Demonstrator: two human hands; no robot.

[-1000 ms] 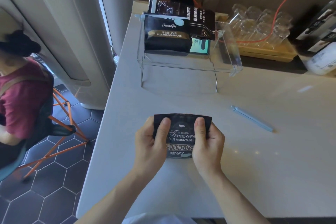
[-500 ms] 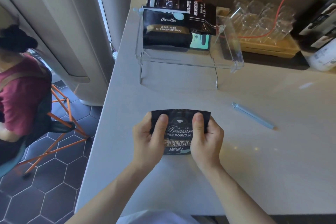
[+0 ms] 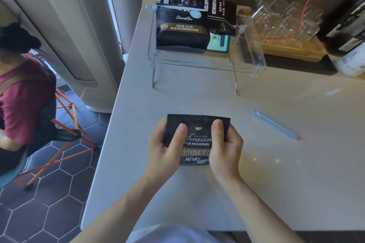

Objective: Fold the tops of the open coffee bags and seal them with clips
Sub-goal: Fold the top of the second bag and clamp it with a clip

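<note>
Head view: a black coffee bag (image 3: 198, 140) is held over the pale tabletop (image 3: 276, 183), near its front edge, gripped at both sides. The left hand (image 3: 165, 154) is closed around the bag's left edge, thumb pressed on the front face; the right hand (image 3: 225, 150) is closed around the right edge, thumb likewise on the front. Whether the bag's bottom touches the tabletop cannot be told. A light blue clip (image 3: 275, 124) is laid flat on the tabletop, well apart to the right of the bag. Further back, a clear acrylic rack (image 3: 254, 59) is seen carrying more coffee bags (image 3: 183, 25), one of them closed with a pale clip along its top. Glasses (image 3: 284, 17) on a wooden tray are seen behind the rack at right.
</note>
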